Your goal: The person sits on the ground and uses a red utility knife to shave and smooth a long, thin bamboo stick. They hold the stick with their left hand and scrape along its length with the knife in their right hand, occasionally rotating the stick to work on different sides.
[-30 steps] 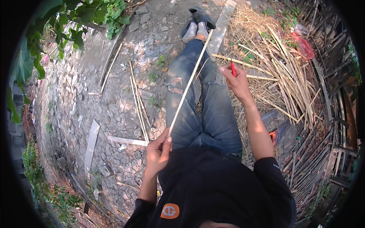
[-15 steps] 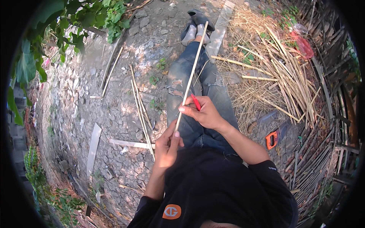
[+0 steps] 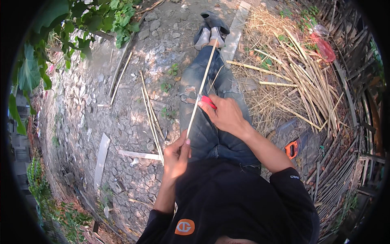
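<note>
A long pale bamboo strip (image 3: 207, 67) slants over my legs, from my left hand up toward my shoes. My left hand (image 3: 176, 158) pinches its near end between thumb and fingers. My right hand (image 3: 228, 115) grips a red-handled knife (image 3: 208, 101), its small metal blade resting against the strip about a third of the way up. The right thumb lies along the strip just below the blade; the knife's other end is hidden in my palm.
On the right lie a heap of bamboo strips (image 3: 310, 87) on shavings and an orange-handled saw (image 3: 291, 149). Several loose strips (image 3: 149, 110) and a flat pale slat (image 3: 101, 158) are on the cracked ground to my left. My outstretched legs (image 3: 199, 122) are beneath the work.
My right hand and the knife have moved a little farther along the strip and turned, bringing the blade across it. The strip's far end has dropped nearer my ankles. My left hand keeps its hold.
</note>
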Available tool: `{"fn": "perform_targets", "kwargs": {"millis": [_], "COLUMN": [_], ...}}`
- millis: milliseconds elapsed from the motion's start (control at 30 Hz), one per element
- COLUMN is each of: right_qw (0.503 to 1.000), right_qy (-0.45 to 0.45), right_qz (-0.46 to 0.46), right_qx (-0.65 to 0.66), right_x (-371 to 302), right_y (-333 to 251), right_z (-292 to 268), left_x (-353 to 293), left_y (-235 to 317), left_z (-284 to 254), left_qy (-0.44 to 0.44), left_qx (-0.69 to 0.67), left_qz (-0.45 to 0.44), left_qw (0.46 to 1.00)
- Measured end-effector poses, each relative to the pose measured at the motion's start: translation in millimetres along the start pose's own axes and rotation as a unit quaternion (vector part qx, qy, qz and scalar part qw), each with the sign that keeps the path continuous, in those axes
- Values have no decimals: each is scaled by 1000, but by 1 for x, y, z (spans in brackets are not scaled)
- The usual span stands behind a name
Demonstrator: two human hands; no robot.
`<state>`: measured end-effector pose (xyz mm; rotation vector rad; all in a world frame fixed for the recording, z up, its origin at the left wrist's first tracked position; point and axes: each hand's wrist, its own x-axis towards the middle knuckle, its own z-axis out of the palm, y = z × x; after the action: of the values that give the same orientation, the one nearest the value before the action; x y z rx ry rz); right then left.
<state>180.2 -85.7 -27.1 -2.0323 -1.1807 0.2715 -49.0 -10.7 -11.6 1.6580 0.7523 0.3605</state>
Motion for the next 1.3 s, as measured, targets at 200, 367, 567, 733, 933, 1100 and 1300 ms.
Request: {"fn": "perform_targets", "kwargs": {"millis": [200,367,567,733,933,1100,1300], "right_qw": [993,996,945,975,992,998,977], "right_qy": [-89,-48,250,166,-70,-15,153], "right_qz": [-77,-63,185,100,-102,-62,109], "right_qx": [6,26,105,110,-3,11,102], "right_x": [-10,-9,85,53,-30,-15,39], "right_y": [-12,0,116,87,-13,2,70], "right_z": [-10,-7,-93,-74,-6,2,-57], "left_x": [-1,-1,-26,-10,21,13,-9], "left_y": [-12,-8,-21,-27,-7,-13,-19], "left_z": [-2,-8,-20,-10,9,4,2], "left_qy": [-12,-25,-94,-23,22,42,-12], "left_qx": [-13,-23,10,-27,-9,62,14], "left_qz": [-10,-11,-31,-20,11,21,-37], "left_qw": [1000,999,995,999,1000,997,999]}}
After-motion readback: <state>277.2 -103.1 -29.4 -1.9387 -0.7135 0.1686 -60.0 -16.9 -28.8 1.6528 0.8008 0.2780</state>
